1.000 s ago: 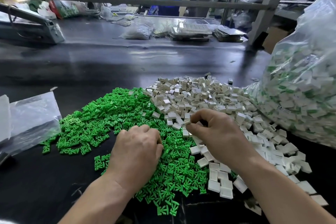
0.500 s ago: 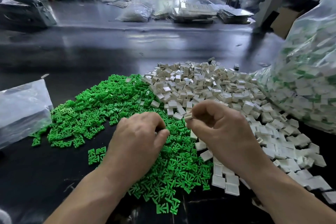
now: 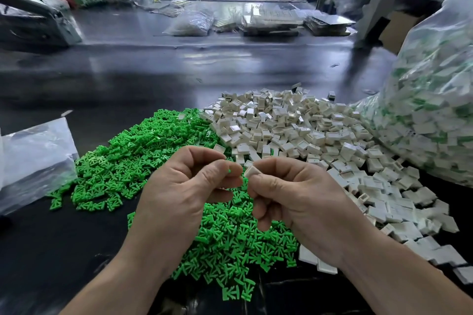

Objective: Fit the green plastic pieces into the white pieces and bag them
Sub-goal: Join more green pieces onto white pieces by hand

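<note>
Far L of your grip: flat clear bag [image 3: 35, 161] on table [image 3: 230, 64]. Under + L of your L hand [image 3: 184, 194]: green pile [image 3: 143, 161]. L hand raised, thumb + forefinger pinching green pc [image 3: 229, 171], only tip visible. Just R of that pinch, close but can't tell if touching: white pc [image 3: 250, 171], clamped betw thumb + forefinger of your R hand [image 3: 302, 197]. Behind + R of R hand: white pile [image 3: 294, 130]. Far R of grip: big bag [image 3: 430, 115], full of white/green pcs.
</note>
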Motion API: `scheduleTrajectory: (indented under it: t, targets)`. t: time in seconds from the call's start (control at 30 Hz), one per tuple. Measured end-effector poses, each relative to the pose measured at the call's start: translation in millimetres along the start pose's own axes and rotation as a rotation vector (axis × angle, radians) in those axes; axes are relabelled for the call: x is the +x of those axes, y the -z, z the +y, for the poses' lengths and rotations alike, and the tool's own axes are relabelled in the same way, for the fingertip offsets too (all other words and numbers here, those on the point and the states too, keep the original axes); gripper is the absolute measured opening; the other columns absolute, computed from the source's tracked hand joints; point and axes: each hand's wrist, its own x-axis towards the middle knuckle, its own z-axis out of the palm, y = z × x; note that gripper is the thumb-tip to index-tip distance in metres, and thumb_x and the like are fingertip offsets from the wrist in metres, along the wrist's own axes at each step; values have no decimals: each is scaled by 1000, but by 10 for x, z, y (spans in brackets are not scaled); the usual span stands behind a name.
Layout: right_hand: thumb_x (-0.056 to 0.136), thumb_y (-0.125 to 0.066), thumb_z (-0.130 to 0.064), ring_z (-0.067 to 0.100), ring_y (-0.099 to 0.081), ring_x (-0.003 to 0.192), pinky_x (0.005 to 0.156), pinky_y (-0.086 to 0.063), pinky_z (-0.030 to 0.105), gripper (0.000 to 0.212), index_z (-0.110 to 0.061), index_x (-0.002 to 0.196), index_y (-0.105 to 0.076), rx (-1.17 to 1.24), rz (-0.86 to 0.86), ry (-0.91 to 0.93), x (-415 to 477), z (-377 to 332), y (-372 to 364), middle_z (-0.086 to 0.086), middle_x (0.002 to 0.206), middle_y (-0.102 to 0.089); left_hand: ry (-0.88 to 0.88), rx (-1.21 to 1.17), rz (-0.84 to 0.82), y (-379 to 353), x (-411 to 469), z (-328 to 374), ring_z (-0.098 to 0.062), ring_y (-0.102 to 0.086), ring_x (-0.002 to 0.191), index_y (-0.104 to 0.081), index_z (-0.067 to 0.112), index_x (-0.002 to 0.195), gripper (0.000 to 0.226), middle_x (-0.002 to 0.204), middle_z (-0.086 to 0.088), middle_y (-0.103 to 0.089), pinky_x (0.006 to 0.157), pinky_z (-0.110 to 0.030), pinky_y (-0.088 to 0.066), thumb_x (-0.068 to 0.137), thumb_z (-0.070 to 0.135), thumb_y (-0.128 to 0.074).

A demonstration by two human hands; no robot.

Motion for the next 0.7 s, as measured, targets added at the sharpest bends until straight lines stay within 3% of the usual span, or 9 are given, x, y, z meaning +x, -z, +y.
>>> scheduleTrajectory:
  t: [0.07, 0.17, 0.3, 0.7]
  targets:
    - [82, -76, -20, 18, -61, 57, 49, -52, 27, 15, -8, 91, -76, -1, 12, 6, -9, -16, -9, 10, 75, -63, -1, 33, 15, 14, -6, 12, -16, -69, 75, -72, 24, 89, 15, 81, 1, -72, 65, -27, -57, 80, 36, -75]
    - [86, -72, -25, 18, -62, 59, 51, -52, 27, 15, -12, 89, -77, -71, -6, 34, -33, -23, -34, 7, 77, -64, 59, -68, -6, -16, -32, 36, -18, -57, 61, -72, 20, 85, 22, 69, -5, -61, 55, -25, -50, 74, 37, -79]
    - [95, -64, -30, 21, -65, 64, 55, -54, 29, 17, -18, 89, -74, -188, -15, 90, -56, -14, -59, 4, 80, -67, 89, -187, -51, -86, -50, 54, -19, -59, 61, -71, 18, 81, 12, 72, -9, -64, 51, -25, -49, 79, 29, -75]
    - [94, -64, -30, 20, -65, 61, 54, -54, 29, 15, -18, 92, -74, -219, -20, 122, -76, -18, -69, 0, 78, -67, 14, -110, -39, -100, -82, 42, -18, -60, 60, -70, 20, 81, 14, 74, -9, -67, 52, -24, -49, 79, 34, -70]
